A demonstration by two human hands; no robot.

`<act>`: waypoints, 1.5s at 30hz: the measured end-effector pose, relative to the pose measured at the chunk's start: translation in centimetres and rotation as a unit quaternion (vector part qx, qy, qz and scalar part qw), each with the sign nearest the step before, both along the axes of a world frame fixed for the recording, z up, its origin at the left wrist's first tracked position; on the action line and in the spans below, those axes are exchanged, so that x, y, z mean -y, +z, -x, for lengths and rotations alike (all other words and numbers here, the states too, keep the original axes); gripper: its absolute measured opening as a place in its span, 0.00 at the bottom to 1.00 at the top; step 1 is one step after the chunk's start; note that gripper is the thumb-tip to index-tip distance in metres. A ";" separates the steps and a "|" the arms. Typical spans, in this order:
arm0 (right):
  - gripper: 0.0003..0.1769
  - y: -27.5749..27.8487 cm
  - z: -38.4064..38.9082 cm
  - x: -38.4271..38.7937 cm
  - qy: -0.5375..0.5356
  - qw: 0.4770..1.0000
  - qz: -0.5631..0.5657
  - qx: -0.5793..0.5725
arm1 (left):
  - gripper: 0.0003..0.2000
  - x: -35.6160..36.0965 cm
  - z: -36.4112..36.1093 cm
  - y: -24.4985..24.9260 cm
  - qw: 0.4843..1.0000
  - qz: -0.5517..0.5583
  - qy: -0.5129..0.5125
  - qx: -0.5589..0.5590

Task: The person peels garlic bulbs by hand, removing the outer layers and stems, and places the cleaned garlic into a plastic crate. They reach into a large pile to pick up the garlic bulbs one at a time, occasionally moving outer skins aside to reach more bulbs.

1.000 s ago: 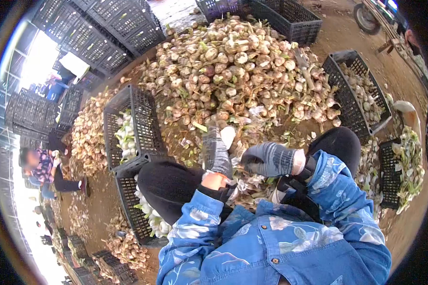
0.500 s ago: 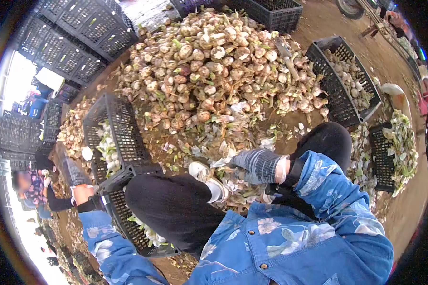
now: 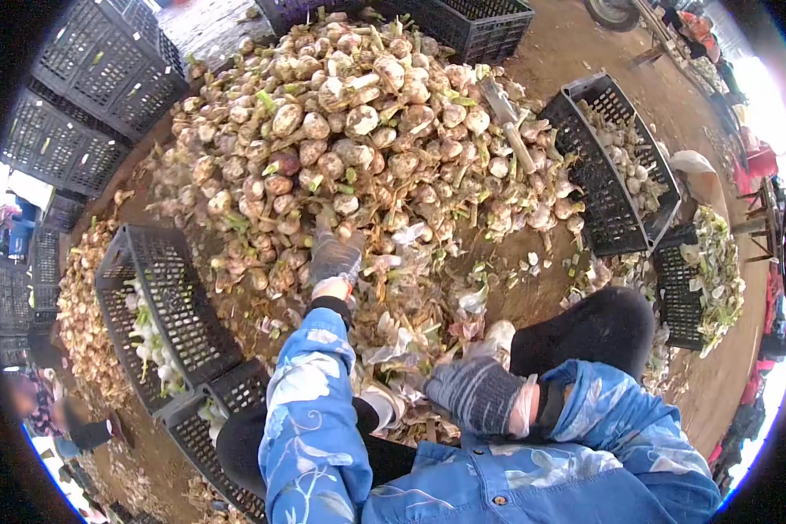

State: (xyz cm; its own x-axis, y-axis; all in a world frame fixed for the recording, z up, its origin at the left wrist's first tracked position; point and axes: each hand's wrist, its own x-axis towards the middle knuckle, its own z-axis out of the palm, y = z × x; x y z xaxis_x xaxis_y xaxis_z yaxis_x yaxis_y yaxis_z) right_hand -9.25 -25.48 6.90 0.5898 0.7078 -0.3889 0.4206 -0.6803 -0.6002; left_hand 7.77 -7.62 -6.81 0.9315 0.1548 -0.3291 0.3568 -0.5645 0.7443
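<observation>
My left hand, in a grey knit glove, reaches to the near edge of a large heap of garlic bulbs. Its fingers stretch forward and apart among the bulbs; their tips are partly hidden. My right hand, in a striped grey glove, is low between my knees, above loose papery skins. Its fingers are curled, and whatever they hold is hidden. To the left, a black crate holds white garlic with green stems.
At the right, a black crate holds more bulbs, with a smaller crate of leafy scraps below. A long-handled tool lies on the heap. Stacked crates rise back left. Another person sits at far left.
My left hand has swung from beside the left crate to the heap. My right hand has stayed low, shifting slightly down in view as the camera moved.
</observation>
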 end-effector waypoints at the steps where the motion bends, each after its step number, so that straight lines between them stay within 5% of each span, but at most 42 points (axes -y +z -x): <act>1: 0.14 -0.1 0.1 0.0 -0.007 1.000 -0.006 0.011 | 0.37 -0.6 -0.8 -4.5 0.989 -0.108 -0.032 0.093; 5: 0.09 -0.1 -0.7 -0.4 -0.026 1.000 0.002 -0.004 | 0.37 -0.7 -2.0 -7.8 0.967 -0.204 -0.096 -0.114; 9: 0.10 -0.9 -1.1 -0.6 -0.024 0.999 -0.012 -0.025 | 0.32 -0.1 -1.4 -9.5 0.958 -0.228 -0.099 -0.144; 13: 0.11 -1.0 -0.9 -0.4 -0.022 1.000 -0.018 0.007 | 0.31 0.6 1.3 -4.5 0.918 -0.369 -0.143 0.025; 17: 0.12 -0.3 -1.2 0.1 -0.012 0.999 -0.009 0.049 | 0.22 0.5 1.7 0.0 0.997 -0.029 0.018 0.073; 20: 0.12 0.3 -2.0 0.2 -0.056 0.997 -0.035 0.050 | 0.16 -0.3 1.9 3.9 0.991 0.116 0.059 0.033; 22: 0.13 0.4 -2.4 0.3 -0.211 0.959 -0.187 0.022 | 0.17 0.1 3.1 7.2 0.971 0.203 0.121 0.039; 24: 0.17 0.3 -3.3 0.3 -0.287 0.918 -0.269 -0.037 | 0.10 1.5 5.6 11.8 0.918 0.392 0.049 0.047; 25: 0.17 0.2 -3.7 0.4 -0.288 0.917 -0.274 -0.034 | 0.11 1.5 6.5 12.0 0.919 0.383 0.051 0.083; 28: 0.23 1.7 -4.1 0.9 -0.396 0.790 -0.413 -0.222 | 0.16 1.7 10.2 12.2 0.959 0.248 0.078 0.111; 30: 0.24 3.6 -3.7 1.5 -0.397 0.808 -0.379 -0.213 | 0.17 -1.9 10.0 7.0 0.960 0.074 -0.055 0.264; 31: 0.26 3.6 -2.9 1.3 -0.388 0.785 -0.433 -0.214 | 0.17 4.3 14.8 17.7 0.983 0.163 -0.017 0.079; 32: 0.26 4.2 -2.5 1.4 -0.387 0.785 -0.434 -0.212 | 0.19 4.4 13.9 17.0 0.896 -0.106 -0.098 0.420; 34: 0.25 5.4 -1.9 1.5 -0.391 0.793 -0.423 -0.195 | 0.18 4.3 16.1 16.3 0.933 0.093 -0.074 0.340; 35: 0.23 4.8 -2.1 1.7 -0.367 0.809 -0.415 -0.196 | 0.18 4.1 16.4 16.4 0.932 0.092 -0.073 0.342; 37: 0.22 4.1 -2.3 1.9 -0.353 0.818 -0.408 -0.200 | 0.15 3.8 16.8 16.5 0.951 0.279 0.008 0.136; 41: 0.21 2.5 -2.6 2.1 -0.332 0.820 -0.417 -0.207 | 0.15 5.1 17.3 18.0 0.953 0.277 0.029 0.122; 45: 0.20 1.1 -2.9 2.2 -0.343 0.815 -0.431 -0.179 | 0.18 5.2 16.7 16.5 0.941 0.149 -0.037 0.301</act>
State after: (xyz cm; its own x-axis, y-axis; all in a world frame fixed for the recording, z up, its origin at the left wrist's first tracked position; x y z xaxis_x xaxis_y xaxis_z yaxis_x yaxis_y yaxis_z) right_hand -6.35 -27.65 7.97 0.9197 0.3609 -0.1546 -0.1875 0.0577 -0.9806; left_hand -8.88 -12.80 9.73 0.9675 0.0674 0.2437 -0.2127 -0.3045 0.9285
